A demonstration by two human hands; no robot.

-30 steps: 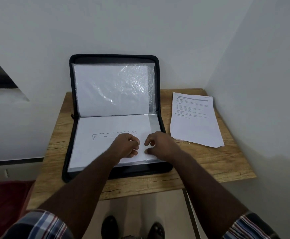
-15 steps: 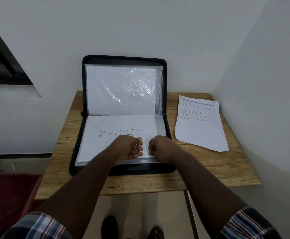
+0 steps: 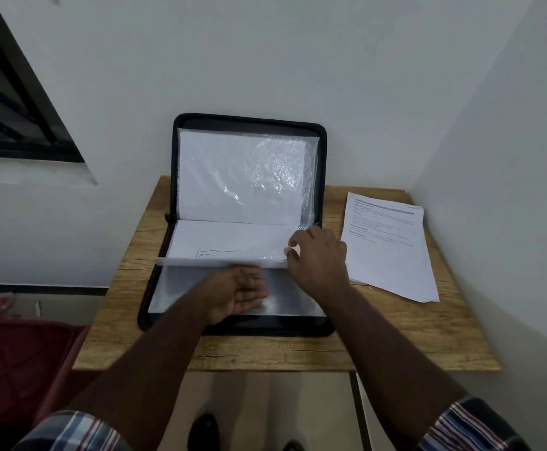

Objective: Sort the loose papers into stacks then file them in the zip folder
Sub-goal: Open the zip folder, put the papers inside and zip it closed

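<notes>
Folder (image 3: 249,125): open on table (image 3: 395,336), lid propped against far wall.
Right hand (image 3: 319,255): you pinch the sleeve (image 3: 220,245) corner, lifting to turn.
Left hand (image 3: 239,292): spread flat beneath, steadying.
Papers (image 3: 392,249): stacked right, waiting.

Dim, even indoor light; glare glints on the plastic sleeve (image 3: 278,164); wide-angle bending at edges; the lifted page (image 3: 220,262) blurs.

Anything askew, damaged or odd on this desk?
Nothing damaged. The paper stack lies slightly askew on the desk, its sheets fanned at the near edge. In the folder, the right hand pinches a lifted sleeve.
</notes>
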